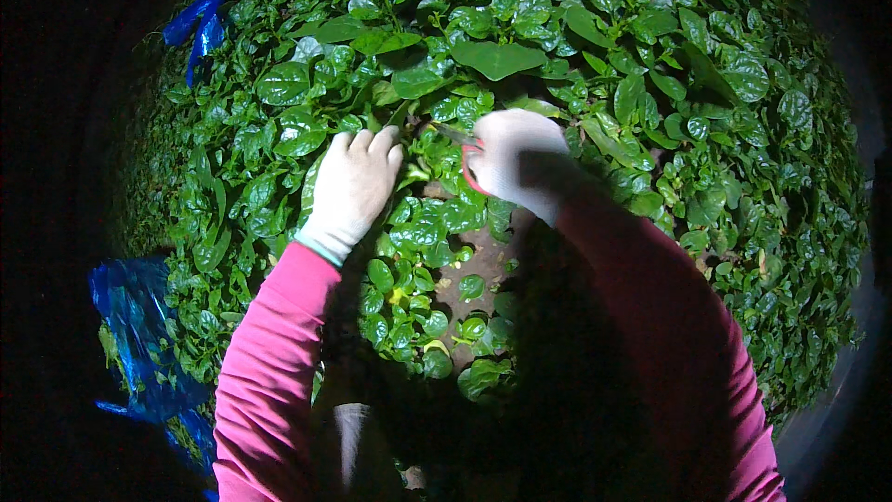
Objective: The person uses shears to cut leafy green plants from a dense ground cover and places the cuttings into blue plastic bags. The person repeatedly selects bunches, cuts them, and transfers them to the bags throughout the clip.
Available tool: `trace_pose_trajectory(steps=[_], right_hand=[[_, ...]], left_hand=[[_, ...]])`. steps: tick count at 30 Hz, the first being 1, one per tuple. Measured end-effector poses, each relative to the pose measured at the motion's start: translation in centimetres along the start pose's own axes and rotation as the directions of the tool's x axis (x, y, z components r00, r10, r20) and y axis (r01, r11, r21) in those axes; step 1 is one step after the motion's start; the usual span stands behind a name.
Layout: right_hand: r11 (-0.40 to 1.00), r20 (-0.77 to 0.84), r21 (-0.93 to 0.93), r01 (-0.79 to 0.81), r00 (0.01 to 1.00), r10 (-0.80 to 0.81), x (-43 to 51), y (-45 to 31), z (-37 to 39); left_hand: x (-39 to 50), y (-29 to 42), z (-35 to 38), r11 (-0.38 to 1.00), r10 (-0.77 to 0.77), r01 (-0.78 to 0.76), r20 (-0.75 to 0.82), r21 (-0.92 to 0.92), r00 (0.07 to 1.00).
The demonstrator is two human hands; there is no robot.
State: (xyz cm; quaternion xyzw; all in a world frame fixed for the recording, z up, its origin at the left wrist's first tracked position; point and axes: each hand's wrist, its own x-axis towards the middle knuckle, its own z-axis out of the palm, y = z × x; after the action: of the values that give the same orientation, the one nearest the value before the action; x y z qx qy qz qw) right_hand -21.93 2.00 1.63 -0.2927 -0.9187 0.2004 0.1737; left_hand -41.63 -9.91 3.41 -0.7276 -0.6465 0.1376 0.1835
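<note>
My left hand [355, 185], in a white knit glove with a green-edged cuff, is curled among green leafy shoots [418, 173]. Pale stems show at its thumb side, and the palm side is hidden. To its right, my right hand [519, 153], gloved in white and slightly blurred, grips scissors with red handles [474, 178]. Their dark blades [451, 132] point left toward the left fingertips, among the stems. Broad glossy leaves [498, 59] stand just beyond both hands. Between my forearms, low leafy plants [411, 293] grow beside a patch of bare soil [477, 265].
Dense leafy plants [704, 202] cover the ground around the hands. A blue plastic bag [139, 335] with some greens lies at the lower left. Another blue plastic piece [202, 31] rests at the upper left. A grey strip [829, 397] borders the bed at right; darkness surrounds it.
</note>
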Motion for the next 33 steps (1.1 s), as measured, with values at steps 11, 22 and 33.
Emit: trace_pose_trajectory(steps=[11,22,33], right_hand=[[0.989,-0.228,0.059,0.132,0.967,-0.115,-4.9,2.6,-0.4],[0.990,-0.192,0.091,0.105,0.978,-0.086,-4.0,1.5,-0.1],[0.994,-0.226,0.097,0.042,0.974,-0.019,-5.9,2.2,-4.8]], left_hand=[[-1.5,0.3,-1.7,0.993,0.070,-0.072,0.027,0.090,0.997],[1.6,0.1,1.0,0.972,0.021,-0.039,0.078,0.233,0.997],[-3.3,-1.7,-2.2,0.935,-0.103,0.000,-0.272,-0.355,0.957]])
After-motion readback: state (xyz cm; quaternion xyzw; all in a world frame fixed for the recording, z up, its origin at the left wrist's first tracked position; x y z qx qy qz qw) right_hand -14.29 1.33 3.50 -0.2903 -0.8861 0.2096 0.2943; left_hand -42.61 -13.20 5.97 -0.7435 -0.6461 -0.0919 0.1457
